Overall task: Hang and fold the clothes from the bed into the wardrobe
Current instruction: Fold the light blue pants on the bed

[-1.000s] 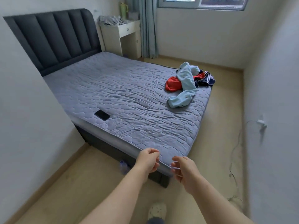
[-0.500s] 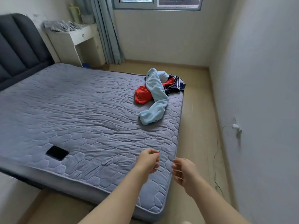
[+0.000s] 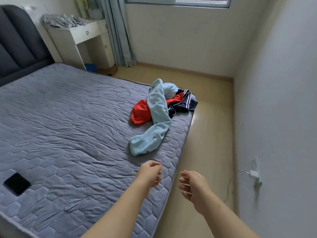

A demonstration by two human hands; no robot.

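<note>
Found bed [image 3: 68, 134] filling the left of the view, under a grey-blue quilted cover stitched in hexagons and wrinkled across the middle. Noted dark padded headboard [image 3: 15, 40] with vertical channels at far left. Recorded white desk [image 3: 80, 32] past the bed's far corner, with crumpled grey cloth [image 3: 63, 21] heaped on top and pleated blue-grey curtain [image 3: 116, 31] just beside it.

Located clothes [image 3: 159, 109] in a loose pile near the bed's far right edge. Identified light blue garment [image 3: 157, 117], soft, dotted with small dark marks, draped long across red garment [image 3: 139, 114] of smooth sheen. Identified navy garment [image 3: 186, 103] with white stripes, bunched at the mattress edge.

Observed left hand [image 3: 151, 172] above the bed's near right part, fingers curled toward the palm, nothing seen in the grasp. Observed right hand [image 3: 193, 184] beside it, over the floor, fingers half-bent and slack, holding nothing. Judged both apart from the pile.

Logged flat black phone [image 3: 17, 184] lying on the cover at lower left. Logged white charger [image 3: 253, 174] plugged into the right wall, thin cable trailing down.
</note>
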